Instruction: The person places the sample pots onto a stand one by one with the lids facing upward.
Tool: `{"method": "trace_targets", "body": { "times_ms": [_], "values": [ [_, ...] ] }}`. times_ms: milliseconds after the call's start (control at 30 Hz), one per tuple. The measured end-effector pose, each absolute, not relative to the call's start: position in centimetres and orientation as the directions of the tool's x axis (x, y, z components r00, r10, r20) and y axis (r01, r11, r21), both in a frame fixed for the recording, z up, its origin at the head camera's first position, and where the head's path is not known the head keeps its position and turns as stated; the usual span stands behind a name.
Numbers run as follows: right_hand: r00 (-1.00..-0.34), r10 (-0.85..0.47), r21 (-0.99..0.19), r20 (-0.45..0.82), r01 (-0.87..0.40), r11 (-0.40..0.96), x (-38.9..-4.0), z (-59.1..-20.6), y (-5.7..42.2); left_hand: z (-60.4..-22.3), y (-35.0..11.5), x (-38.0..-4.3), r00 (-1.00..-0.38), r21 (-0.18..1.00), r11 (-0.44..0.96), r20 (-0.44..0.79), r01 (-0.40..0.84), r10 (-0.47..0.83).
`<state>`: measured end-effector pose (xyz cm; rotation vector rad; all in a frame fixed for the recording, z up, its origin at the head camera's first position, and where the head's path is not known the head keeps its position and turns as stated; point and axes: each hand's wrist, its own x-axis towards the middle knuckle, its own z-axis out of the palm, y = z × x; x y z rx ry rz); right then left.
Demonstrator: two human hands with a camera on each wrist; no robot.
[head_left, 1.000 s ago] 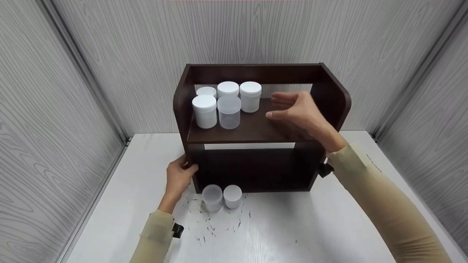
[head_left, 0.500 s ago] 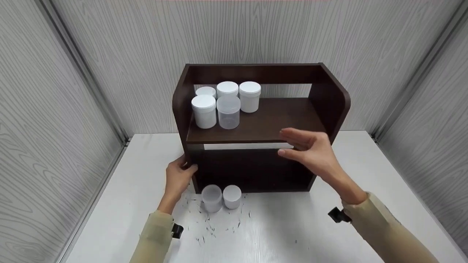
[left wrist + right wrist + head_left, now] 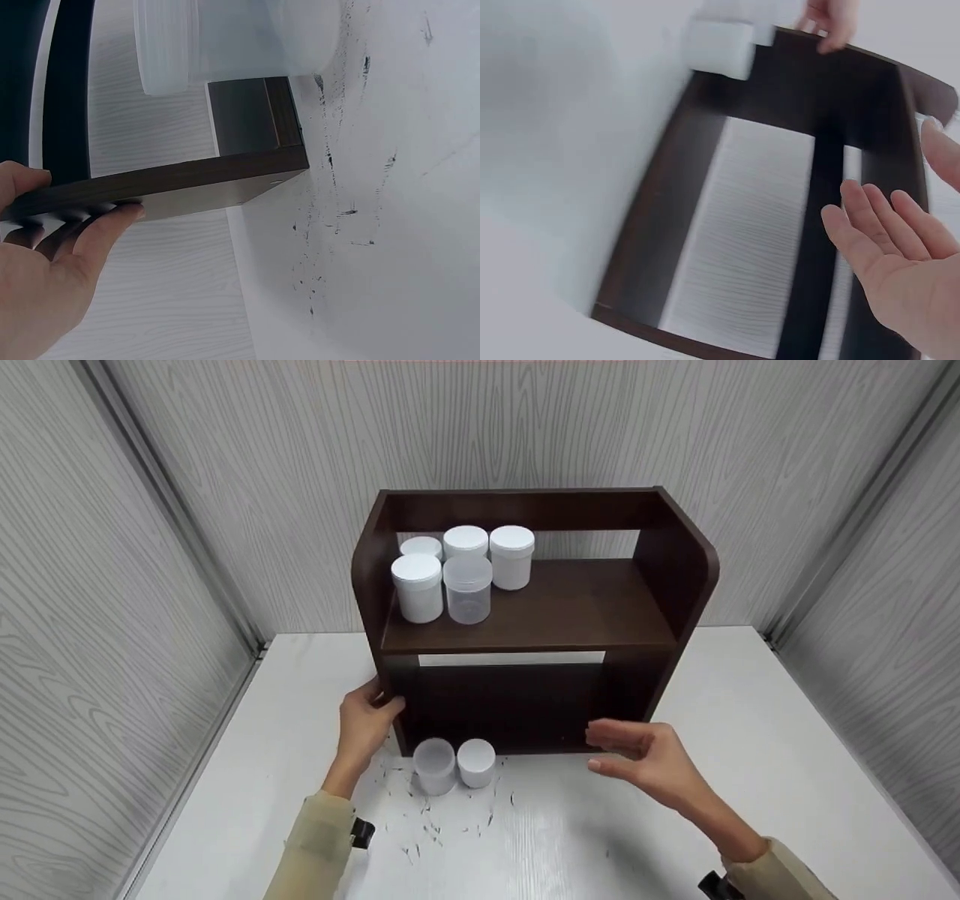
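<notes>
My left hand (image 3: 366, 727) grips the left side panel of a dark brown two-tier shelf (image 3: 577, 604); in the left wrist view its fingers (image 3: 105, 232) wrap the panel's edge. My right hand (image 3: 652, 757) is in the air before the shelf's lower right corner, thumb and fingers apart, holding nothing. On the upper tier stand several white lidded jars, among them a front left jar (image 3: 418, 592) and a back right jar (image 3: 512, 559). A translucent jar (image 3: 469, 592) stands in front of them. On the table, by the shelf's front left, are another translucent jar (image 3: 435, 769) and a small white jar (image 3: 476, 765).
The white table (image 3: 540, 840) bears dark scuff marks near the two jars. Light wood-grain panels (image 3: 525, 427) rise behind and at both sides. The shelf's right side panel (image 3: 679, 570) stands beyond my right hand.
My right hand has moved down and toward me, from over the upper tier to in front of the lower one. The left hand stays on the side panel, and the jars stand where they were.
</notes>
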<state>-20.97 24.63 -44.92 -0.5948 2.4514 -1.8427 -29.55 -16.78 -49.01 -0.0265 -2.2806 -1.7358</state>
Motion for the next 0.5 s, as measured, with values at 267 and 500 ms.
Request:
{"method": "trace_targets", "body": {
  "times_ms": [267, 500],
  "values": [
    [-0.940, -0.311, -0.932, 0.140, -0.231, 0.280, -19.9, -48.7, 25.2, -49.0, -16.7, -29.6, -0.963, 0.935, 0.294, 0.240, 0.197, -0.121],
    [-0.944, -0.321, -0.929, 0.070, -0.179, 0.323, -19.2, -51.1, 25.5, -49.0, -16.8, -29.6, -0.964, 0.940, 0.281, 0.236, 0.195, -0.122]
  ]
}}
